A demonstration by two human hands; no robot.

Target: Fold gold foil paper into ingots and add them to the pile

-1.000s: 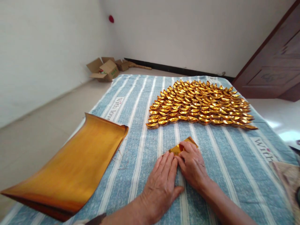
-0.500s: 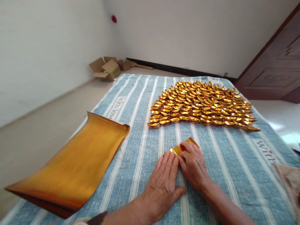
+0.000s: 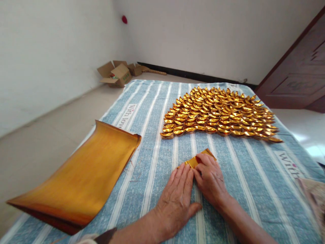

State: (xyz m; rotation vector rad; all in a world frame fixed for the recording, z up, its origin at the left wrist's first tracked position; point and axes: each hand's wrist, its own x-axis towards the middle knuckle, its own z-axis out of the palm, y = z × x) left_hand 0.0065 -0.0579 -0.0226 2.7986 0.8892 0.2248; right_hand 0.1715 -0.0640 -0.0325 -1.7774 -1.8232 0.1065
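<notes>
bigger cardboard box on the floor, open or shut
Open: the cardboard box has its flaps standing out, and something colourful shows inside, too small to make out.

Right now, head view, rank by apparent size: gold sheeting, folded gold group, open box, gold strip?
1. Gold sheeting
2. Folded gold group
Then open box and gold strip, unranked: the left hand and right hand hide part of the strip.

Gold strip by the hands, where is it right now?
Just right of centre in the head view, the gold strip is on the cloth, partly under the left hand and right hand, nearer than the folded gold pieces.
</notes>
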